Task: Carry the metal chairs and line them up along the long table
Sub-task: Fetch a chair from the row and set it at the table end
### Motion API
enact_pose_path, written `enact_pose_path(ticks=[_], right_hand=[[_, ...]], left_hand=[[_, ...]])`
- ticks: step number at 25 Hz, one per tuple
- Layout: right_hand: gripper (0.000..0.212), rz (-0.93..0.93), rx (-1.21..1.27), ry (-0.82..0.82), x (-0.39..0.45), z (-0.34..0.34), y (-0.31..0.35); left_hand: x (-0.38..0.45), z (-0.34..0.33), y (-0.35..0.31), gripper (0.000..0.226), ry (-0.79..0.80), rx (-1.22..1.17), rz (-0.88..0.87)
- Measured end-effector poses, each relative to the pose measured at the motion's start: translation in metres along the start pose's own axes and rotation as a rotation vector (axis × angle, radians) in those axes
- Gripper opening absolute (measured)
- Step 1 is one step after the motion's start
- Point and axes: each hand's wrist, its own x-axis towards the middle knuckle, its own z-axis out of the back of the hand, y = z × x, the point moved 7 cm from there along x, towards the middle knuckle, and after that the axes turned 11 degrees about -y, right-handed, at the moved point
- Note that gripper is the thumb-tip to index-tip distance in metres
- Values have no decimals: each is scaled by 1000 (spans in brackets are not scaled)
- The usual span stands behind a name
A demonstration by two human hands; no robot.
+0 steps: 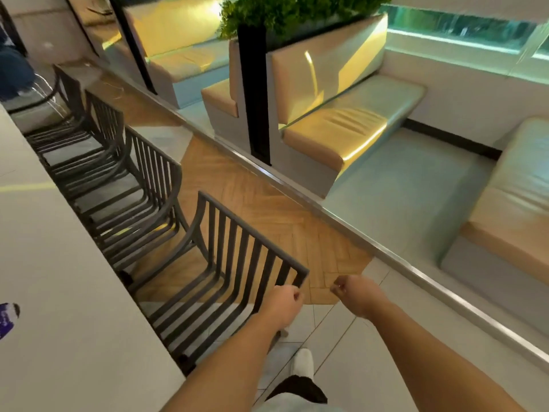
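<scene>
step: setting nearest chair [237, 263] in row by table [59, 278], lower centre | left hand [282, 303] fingers curled at its back rail's corner, likely gripping | right hand [353, 294] fingers curled, holding nothing, just right of chair | next: nudge chair square with the other chairs [124, 179] up-left

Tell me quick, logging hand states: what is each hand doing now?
Left hand: curled at the nearest chair's backrest corner; actual grip cannot be told.
Right hand: curled shut, holding nothing.
</scene>
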Motion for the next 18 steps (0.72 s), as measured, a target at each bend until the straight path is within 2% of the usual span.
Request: enact_pose_path(ticks=[7,14,18], right_hand=[[41,72,-32,32,144,58,-10],[40,211,-113,106,267,62,-1],[38,377,-171,203,344,65,23]], left_hand=[[128,38,-41,20,-36,68,93],[210,65,-40,26,-137,67,203],[247,81,-34,30,-248,-9,402]])
